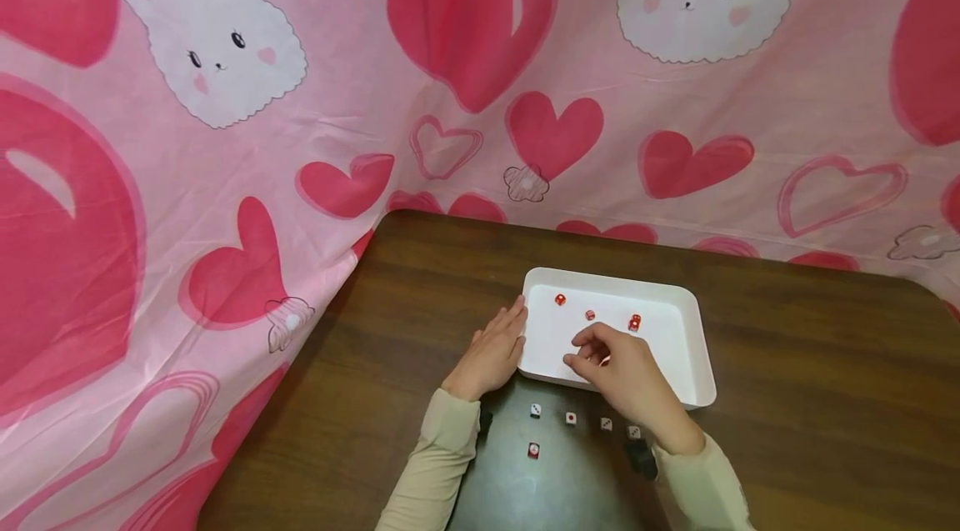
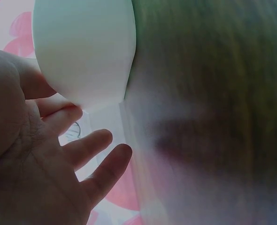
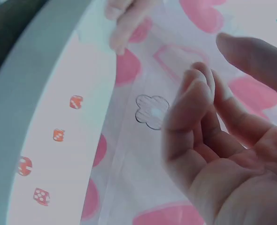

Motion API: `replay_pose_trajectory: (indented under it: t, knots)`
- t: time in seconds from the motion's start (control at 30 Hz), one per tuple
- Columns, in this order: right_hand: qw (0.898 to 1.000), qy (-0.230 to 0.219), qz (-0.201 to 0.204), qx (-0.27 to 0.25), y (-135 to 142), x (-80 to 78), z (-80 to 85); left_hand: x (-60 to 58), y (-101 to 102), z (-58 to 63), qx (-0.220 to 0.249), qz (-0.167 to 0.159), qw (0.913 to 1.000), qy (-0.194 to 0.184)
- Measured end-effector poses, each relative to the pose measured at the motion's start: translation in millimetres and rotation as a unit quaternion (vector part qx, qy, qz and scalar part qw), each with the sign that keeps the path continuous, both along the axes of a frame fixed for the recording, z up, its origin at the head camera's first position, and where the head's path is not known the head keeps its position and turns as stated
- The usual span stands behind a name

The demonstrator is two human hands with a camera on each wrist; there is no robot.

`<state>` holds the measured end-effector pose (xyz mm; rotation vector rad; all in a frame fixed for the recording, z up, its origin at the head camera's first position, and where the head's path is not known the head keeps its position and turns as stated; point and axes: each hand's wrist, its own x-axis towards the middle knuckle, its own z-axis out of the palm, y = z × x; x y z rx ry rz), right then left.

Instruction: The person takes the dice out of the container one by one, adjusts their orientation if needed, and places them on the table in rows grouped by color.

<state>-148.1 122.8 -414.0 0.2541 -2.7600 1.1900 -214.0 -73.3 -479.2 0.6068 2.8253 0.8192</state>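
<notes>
A shallow white tray (image 1: 615,285) sits on the table with several red dice (image 1: 560,299) inside, two of them close together near the far right. My left hand (image 1: 491,352) rests against the tray's left end; in the left wrist view its fingers (image 2: 108,173) are fairly straight and spread beside the tray wall. Over the tray's near side hovers my right hand (image 1: 626,368). Its fingers are loosely curled, a gap shows between thumb and fingertips (image 3: 199,89), and nothing is visible in it.
In front of the tray runs a row of several white dice (image 1: 572,418), with a red die (image 1: 533,451) nearer me. The brown table (image 1: 810,364) meets a pink heart-patterned cloth (image 1: 480,147) at the back and left.
</notes>
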Motion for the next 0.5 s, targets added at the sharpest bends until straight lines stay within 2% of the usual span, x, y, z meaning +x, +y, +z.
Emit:
replay_pose_trajectory:
  t: [0.23,0.5]
  knots:
    - [0.999,0.036,-0.03,-0.014,12.2,-14.7,8.7,0.2,2.6,-1.8,-0.006,0.002,0.9998,0.018]
    - [0.997,0.034,-0.057,-0.04,19.0,-28.7,11.3,2.2,4.4,-1.5,-0.02,0.007,0.9995,0.022]
